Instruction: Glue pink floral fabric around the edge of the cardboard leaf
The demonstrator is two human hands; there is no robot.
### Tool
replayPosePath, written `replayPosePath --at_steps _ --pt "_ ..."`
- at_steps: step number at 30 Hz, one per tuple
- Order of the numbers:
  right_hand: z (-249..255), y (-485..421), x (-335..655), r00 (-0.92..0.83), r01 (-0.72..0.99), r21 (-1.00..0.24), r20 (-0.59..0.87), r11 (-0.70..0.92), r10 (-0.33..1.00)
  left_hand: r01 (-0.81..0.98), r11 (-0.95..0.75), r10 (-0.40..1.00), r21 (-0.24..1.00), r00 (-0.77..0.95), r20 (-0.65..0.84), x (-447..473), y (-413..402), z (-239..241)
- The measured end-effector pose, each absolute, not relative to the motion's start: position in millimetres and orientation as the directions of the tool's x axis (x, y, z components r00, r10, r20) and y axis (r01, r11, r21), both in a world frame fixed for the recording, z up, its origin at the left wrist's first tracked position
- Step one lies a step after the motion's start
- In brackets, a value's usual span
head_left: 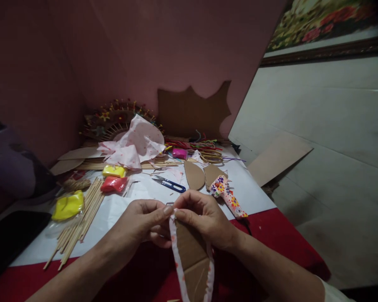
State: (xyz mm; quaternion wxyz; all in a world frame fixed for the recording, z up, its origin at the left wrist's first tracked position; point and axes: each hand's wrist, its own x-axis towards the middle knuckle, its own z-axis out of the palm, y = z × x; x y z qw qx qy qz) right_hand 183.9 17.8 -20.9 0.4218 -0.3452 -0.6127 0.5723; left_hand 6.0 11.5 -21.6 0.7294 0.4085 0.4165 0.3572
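A long leaf-shaped cardboard piece [193, 260] hangs tilted over the red cloth, its brown side facing me. Pale fabric with orange-red dots is folded over along its edges. My left hand [153, 222] pinches the tip of this piece between thumb and fingers. From the other side my right hand [206, 218] grips the same tip, thumb on top, its fingertips nearly meeting the left ones. Beyond my hands lie blue thread snips [170, 184] and a hot glue gun [228, 195] with a flower-patterned body. The lower end of the cardboard runs out of view.
Wooden sticks [82, 222] lie at left beside yellow clay [68, 206] and red clay [114, 184] packets. Dotted fabric scraps [132, 144], cardboard cutouts [194, 175] and gold-handled scissors [211, 157] are farther back. A large cardboard sheet [192, 111] leans on the wall.
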Motion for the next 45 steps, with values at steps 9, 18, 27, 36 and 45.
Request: replayPosePath --at_steps 9,18,27,36,45 --pt "-30 21 181 -0.392 -0.159 -0.987 0.080 0.018 0.916 -0.017 0.426 0.810 0.904 0.453 -0.373 0 16 -18" --pt "-27 29 188 -0.396 -0.021 -0.999 -0.027 -0.039 0.918 -0.118 0.382 0.894 0.916 0.300 -0.334 3 22 -20" --pt "-18 28 197 -0.495 -0.091 -0.961 -0.183 -0.260 0.849 -0.289 0.491 0.835 0.822 0.425 -0.350 -5 23 -13" --pt "-12 32 205 -0.539 0.023 -0.985 -0.156 -0.170 0.828 -0.320 0.557 0.782 0.767 0.512 -0.354 -8 19 -9" --pt "-12 33 206 -0.573 -0.009 -0.983 -0.146 -0.184 0.807 -0.338 0.577 0.763 0.743 0.548 -0.343 -2 19 -14"
